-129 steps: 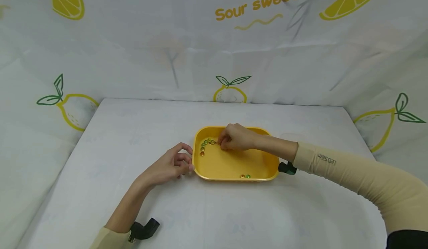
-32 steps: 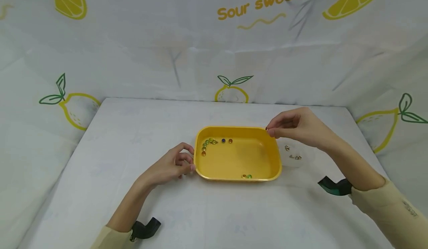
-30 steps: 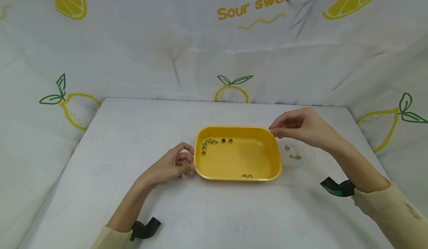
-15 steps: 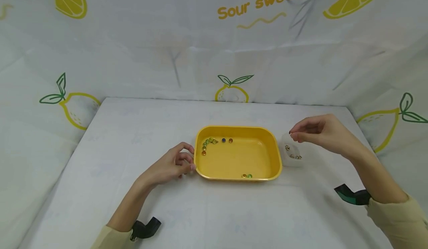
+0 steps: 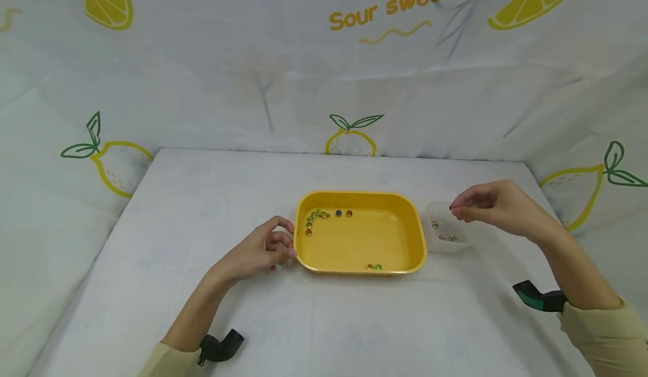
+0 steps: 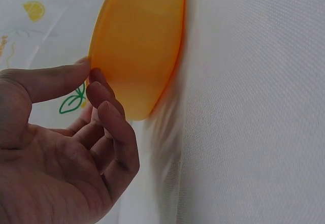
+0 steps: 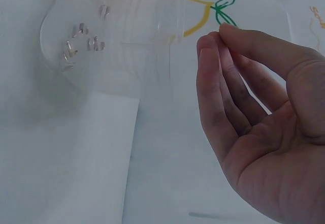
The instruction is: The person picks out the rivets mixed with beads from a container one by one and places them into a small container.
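A yellow tray point(image 5: 359, 242) lies on the table, with my left hand point(image 5: 263, 246) at its left end. In the left wrist view the thumb and bent fingers point(image 6: 114, 117) of that hand grip the tray's edge. My right hand point(image 5: 498, 205) is raised over the right side of a clear plastic box point(image 5: 448, 247). Its thumb and fingertips pinch a tiny dark bead point(image 5: 450, 207), mostly hidden by the fingers. Inside the tray, green and yellow beads point(image 5: 310, 225) curve round the far left corner. A blue bead point(image 5: 338, 213) and a reddish-brown bead point(image 5: 349, 213) lie farther right.
An amber bead point(image 5: 370, 266) and a green bead point(image 5: 378, 266) lie at the tray's near side. Several small gold-coloured pieces point(image 5: 448, 238) are in the clear box, just right of the tray. A lemon-print cloth point(image 5: 228, 73) hangs behind the table.
My right hand has left the tray, where a blue and a reddish-brown bead now show. It has moved right, over the clear box, with the dark bead between its fingertips. The left hand stays put.
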A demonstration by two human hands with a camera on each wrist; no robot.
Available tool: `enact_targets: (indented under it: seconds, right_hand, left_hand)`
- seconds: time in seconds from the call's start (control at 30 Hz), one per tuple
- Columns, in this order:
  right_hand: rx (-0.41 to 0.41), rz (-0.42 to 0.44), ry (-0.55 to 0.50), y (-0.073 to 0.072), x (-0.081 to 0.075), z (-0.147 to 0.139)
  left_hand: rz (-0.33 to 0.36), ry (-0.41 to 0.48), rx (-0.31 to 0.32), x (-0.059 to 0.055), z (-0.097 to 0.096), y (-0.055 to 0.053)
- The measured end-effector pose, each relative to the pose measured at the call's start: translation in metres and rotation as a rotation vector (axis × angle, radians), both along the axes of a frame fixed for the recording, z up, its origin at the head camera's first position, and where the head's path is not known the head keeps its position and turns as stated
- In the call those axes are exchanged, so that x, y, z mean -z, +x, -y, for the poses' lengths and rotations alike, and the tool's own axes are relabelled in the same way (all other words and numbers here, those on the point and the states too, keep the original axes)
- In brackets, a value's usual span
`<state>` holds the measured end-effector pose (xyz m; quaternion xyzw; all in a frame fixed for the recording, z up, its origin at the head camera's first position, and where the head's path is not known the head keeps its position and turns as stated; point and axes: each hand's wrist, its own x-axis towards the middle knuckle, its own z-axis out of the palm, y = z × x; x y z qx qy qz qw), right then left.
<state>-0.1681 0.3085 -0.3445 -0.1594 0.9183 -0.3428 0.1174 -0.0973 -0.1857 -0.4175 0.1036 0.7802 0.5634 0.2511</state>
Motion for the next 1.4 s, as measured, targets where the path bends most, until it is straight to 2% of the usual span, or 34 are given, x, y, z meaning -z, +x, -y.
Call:
enact_targets:
  seconds: [0.37,1.4]
  right_hand:
    - [-0.032,0.027,0.055,-0.0024,0.0090,-0.0026]
    - [-0.022,0.000,0.075,0.0015,0.0100,-0.0041]
  left_hand:
    - [0.006,-0.008,-0.009,-0.0013,-0.0002,0.0002]
    - [-0.004,-0.017,-0.009,-0.0013,-0.0007,0.0004]
